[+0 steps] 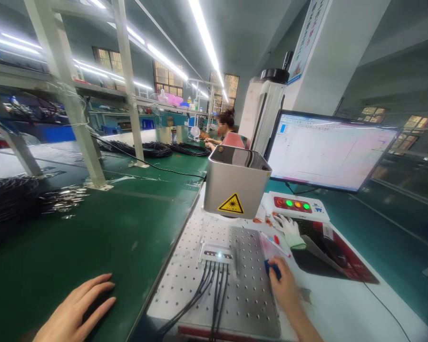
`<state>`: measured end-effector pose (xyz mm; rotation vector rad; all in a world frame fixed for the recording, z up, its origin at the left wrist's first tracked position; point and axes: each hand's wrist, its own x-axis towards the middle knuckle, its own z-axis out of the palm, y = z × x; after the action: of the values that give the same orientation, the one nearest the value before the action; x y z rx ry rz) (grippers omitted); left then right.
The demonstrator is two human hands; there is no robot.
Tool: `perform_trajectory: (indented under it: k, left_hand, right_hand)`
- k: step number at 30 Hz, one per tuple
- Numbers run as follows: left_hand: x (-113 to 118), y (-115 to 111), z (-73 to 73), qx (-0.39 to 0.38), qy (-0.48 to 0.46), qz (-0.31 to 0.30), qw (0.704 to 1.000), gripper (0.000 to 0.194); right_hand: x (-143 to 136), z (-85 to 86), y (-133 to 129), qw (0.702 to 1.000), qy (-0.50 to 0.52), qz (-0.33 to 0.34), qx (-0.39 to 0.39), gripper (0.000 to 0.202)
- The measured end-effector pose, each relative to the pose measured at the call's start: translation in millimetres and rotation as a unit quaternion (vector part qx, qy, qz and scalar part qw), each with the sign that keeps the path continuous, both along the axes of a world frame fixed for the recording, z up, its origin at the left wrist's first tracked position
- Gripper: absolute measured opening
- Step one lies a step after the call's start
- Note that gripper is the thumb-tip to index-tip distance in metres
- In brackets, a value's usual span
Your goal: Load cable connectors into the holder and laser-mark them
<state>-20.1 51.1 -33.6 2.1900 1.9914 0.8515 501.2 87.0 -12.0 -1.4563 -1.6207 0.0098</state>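
My left hand [80, 308] lies over the green bench top with its fingers stretched out, holding nothing. Past the right edge of the perforated metal plate [251, 294], my right hand [284, 280] is closed on a small blue object [273, 269], whose kind is partly hidden by the fingers. On that plate a slotted metal fixture [203, 254] holds the ends of several black cables [217, 289] side by side, and they trail toward me. A bright spot shines on the fixture, under the grey laser head [235, 187] with its yellow warning sign.
Right of the plate lie a marker pen [280, 247], a white glove [290, 231] and a computer mouse [334, 251] on a dark pad. Behind them stand a button box [299, 206] and a monitor [328, 152]. Cable bundles [10, 204] and shelf posts [82, 123] occupy the left. A person [226, 128] sits farther back.
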Motion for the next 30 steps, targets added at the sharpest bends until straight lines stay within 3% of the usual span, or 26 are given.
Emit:
perform_trajectory:
  k: [18, 30]
  left_hand:
    - [2.3, -0.9, 4.1, -0.001, -0.002, 0.004, 1.0, 0.037]
    - [25.0, -9.3, 56.1, -0.044, -0.012, -0.001, 0.999, 0.039]
  right_hand:
    - [-0.4, 6.8, -1.9, 1.0, -0.02, 0.006, -0.001, 0.012]
    - [3.7, 2.5, 6.8, 0.997, -0.032, 0.052, -0.046, 0.015]
